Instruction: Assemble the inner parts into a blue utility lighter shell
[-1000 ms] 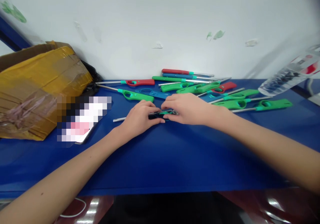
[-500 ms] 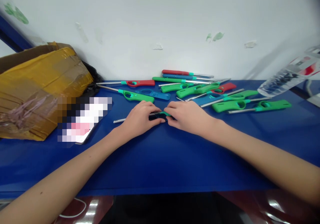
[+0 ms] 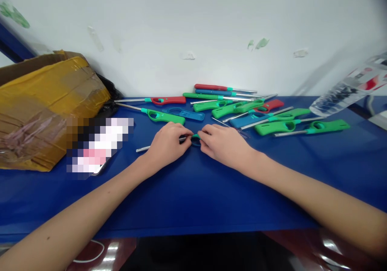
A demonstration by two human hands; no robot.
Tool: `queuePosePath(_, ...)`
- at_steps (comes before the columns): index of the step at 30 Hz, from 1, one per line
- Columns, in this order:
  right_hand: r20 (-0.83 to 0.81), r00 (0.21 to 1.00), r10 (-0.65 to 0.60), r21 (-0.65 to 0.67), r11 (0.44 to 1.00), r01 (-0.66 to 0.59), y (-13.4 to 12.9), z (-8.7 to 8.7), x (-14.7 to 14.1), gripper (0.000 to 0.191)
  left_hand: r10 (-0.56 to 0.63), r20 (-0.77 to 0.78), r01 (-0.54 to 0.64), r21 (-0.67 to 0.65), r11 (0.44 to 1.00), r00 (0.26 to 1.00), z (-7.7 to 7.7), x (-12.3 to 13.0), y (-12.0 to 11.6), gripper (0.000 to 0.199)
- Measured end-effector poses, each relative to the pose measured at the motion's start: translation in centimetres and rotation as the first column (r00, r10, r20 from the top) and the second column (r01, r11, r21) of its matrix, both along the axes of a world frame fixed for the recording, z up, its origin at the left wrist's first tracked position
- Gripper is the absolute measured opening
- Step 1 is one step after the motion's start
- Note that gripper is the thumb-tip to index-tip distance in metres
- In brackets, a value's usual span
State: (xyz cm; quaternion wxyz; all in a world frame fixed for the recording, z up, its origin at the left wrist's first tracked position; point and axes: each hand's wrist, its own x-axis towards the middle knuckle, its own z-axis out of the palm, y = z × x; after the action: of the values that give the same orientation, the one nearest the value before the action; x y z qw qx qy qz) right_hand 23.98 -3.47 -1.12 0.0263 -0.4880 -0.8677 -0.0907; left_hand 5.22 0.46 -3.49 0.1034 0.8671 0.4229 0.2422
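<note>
1. Long-nosed lighter (image 3: 143, 148): centre of frame, metal tube pointing left.
2. Left hand (image 3: 169, 144): thumb and fingers pinched on lighter.
3. Right hand (image 3: 222, 144): fingertips closed on its teal-and-blue end.
4. Green lighter (image 3: 275, 127): right of centre.

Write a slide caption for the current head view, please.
Left hand grips a long lighter, right hand at its handle end, over a blue table, with colourful lighters beyond.

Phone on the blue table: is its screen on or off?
On, it seems: the phone shows bright white with a pink patch, though pixelation hides what is displayed.
</note>
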Motion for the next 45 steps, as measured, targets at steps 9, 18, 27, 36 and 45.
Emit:
queuePosePath(9,-0.097,0.995,0.02,0.018,1.0,-0.018,0.3,-0.4,0.2,0.025,-0.047,-0.046,0.047,-0.01,0.999,0.998,0.3,-0.2,0.1,0.027)
queuePosePath(18,-0.271,0.96,0.075,0.054,0.997,-0.063,0.9,-1.8,1.1,0.024,-0.098,-0.078,0.094,-0.053,0.994,0.992,0.4,-0.3,0.5,0.024)
queuePosePath(27,-0.322,0.946,0.023,0.001,1.0,-0.024,0.9,-1.6,0.8,0.022,-0.075,-0.067,0.071,-0.058,0.996,0.995,0.3,-0.2,0.3,0.023)
queuePosePath(36,-0.463,0.886,0.029,-0.07,0.995,-0.07,1.4,-1.5,1.3,0.017,-0.095,-0.005,0.095,-0.077,0.993,0.995,-0.1,-0.4,0.6,0.027)
queuePosePath(45,-0.447,0.893,0.057,-0.082,0.991,-0.104,1.6,-1.4,1.6,0.02,-0.103,-0.003,0.103,-0.097,0.99,0.995,0.0,-0.3,0.5,0.025)
